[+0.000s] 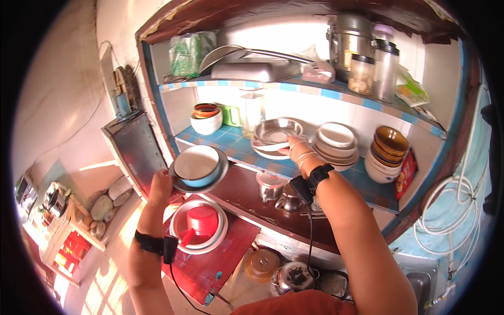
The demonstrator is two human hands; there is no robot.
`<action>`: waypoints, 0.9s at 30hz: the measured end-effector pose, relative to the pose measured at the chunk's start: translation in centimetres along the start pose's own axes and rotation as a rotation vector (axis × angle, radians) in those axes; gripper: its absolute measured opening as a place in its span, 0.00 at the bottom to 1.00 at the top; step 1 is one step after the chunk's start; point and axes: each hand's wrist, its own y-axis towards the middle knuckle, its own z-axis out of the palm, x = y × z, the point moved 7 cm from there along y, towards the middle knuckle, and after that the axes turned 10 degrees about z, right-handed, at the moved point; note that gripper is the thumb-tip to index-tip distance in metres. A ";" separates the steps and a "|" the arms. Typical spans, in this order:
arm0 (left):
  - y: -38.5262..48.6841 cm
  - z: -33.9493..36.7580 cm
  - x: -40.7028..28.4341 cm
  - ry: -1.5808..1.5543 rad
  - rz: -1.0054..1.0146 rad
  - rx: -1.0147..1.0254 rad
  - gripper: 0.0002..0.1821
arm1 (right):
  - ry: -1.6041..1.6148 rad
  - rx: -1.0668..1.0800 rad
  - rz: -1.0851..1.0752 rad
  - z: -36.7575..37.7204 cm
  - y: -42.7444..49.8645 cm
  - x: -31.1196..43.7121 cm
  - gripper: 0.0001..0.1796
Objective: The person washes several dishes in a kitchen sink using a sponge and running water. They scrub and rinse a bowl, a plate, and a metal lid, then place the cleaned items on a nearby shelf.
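My left hand (161,184) grips the rim of a dark grey plate (223,173), held out before the shelf. On that plate rests a bowl, blue outside and white inside (197,163). My right hand (296,147) reaches to the tiled middle shelf and pinches the right rim of a white dish (269,146). A shiny metal bowl (278,130) sits on that dish, and another white plate (271,156) lies beneath. My right fingertips are partly hidden. Just right of this hand stands a stack of white bowls and plates (335,145).
Brown and white bowls (388,153) stand stacked at the shelf's right. White and orange bowls (206,119) are at its left. Below, a red table (236,248) bears basins with a red dipper (202,220). Teapots (290,199) occupy the lower ledge. Pots (295,277) stand on the floor.
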 end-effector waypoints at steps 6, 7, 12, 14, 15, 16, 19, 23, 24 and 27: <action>-3.2 1.2 0.3 -0.033 -0.047 0.022 0.15 | 0.719 0.086 0.391 1.8 1.3 -2.4 0.39; -3.3 1.7 0.4 -0.051 -0.056 0.040 0.15 | 1.133 0.115 0.702 2.8 0.4 -3.0 0.45; -2.1 5.4 -0.5 -0.029 -0.016 0.148 0.14 | 0.285 0.070 0.619 -3.0 -1.4 1.6 0.60; -0.9 7.3 -1.4 0.007 0.027 0.197 0.14 | 0.305 -0.047 0.432 -5.2 -3.4 3.3 0.54; -0.3 8.3 -1.7 0.032 0.009 0.216 0.15 | 0.340 -0.056 0.358 -6.1 -4.6 3.6 0.51; 0.3 9.5 -2.2 -0.027 0.019 0.250 0.15 | 0.393 -0.092 0.274 -6.9 -6.3 3.7 0.47; 2.8 14.1 -3.7 -0.316 -0.005 0.307 0.13 | 0.461 0.167 0.262 -7.1 -12.2 1.7 0.36; 7.8 21.8 -4.2 -0.382 -0.032 0.381 0.10 | 0.363 0.399 0.171 -7.2 -23.1 -1.0 0.31; 9.2 23.8 -3.4 -0.420 -0.067 0.327 0.09 | 0.326 0.395 0.040 -8.5 -26.1 -1.4 0.29; 13.7 29.0 -0.5 -0.305 -0.028 0.349 0.07 | 0.259 0.438 0.155 -11.0 -33.3 -4.2 0.27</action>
